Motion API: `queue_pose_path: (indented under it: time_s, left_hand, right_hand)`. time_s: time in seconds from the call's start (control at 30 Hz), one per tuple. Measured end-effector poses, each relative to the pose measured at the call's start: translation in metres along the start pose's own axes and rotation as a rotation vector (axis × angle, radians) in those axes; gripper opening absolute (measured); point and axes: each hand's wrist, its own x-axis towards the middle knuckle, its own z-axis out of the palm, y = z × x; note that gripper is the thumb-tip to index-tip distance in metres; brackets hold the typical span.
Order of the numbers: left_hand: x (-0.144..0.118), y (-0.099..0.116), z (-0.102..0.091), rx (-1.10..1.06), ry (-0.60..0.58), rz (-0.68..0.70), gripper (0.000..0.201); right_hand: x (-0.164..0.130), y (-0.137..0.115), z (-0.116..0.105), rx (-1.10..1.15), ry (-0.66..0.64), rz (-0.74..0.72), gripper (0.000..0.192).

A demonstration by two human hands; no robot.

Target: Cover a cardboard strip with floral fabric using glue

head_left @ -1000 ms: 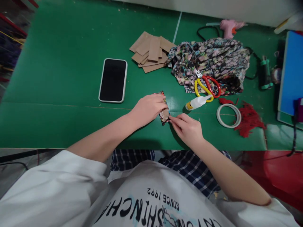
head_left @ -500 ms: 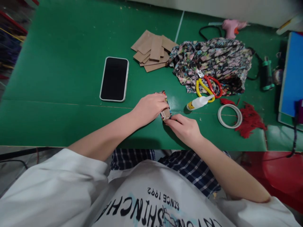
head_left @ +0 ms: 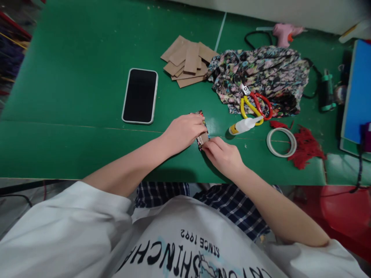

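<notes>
Since a second ago our right hand (head_left: 223,156) has slid closer along the fabric-wrapped card (head_left: 202,136), fingertips now pressing its near end. Seen from the head camera, our left hand (head_left: 185,131) pins the piece flat on the green desk (head_left: 72,96); both hands are closed on it. We judge we are smoothing a glued fold. The glue bottle (head_left: 243,125) lies at three o'clock, should another flap need it.

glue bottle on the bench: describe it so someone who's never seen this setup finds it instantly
Start at the crumpled floral fabric on the right half of the green table; yellow-and-red scissors lie on its near edge. Just below their handles, the glue bottle lies on its side, right of the right hand. It is the only small white bottle, with a yellow label end.
</notes>
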Motion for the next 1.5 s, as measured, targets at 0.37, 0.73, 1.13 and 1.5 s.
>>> queue_pose_path:
  time_s: [0.37, 0.73, 1.13, 1.5]
  left_hand:
    - [0.000, -0.001, 0.000, -0.013, 0.003, 0.006, 0.026]
    - [0.000, -0.001, 0.000, 0.001, 0.000, 0.022, 0.025]
    - [-0.001, -0.001, -0.001, -0.008, -0.011, 0.005, 0.026]
    - [0.000, 0.001, -0.001, -0.013, -0.021, -0.002, 0.026]
  right_hand:
    - [0.008, 0.012, -0.016, 0.310, -0.145, 0.009, 0.022]
    - [0.014, 0.015, -0.016, 0.013, -0.093, -0.223, 0.020]
    - [0.015, 0.013, -0.013, -0.042, -0.118, -0.210, 0.022]
    - [0.010, 0.011, -0.007, -0.108, -0.081, -0.205, 0.020]
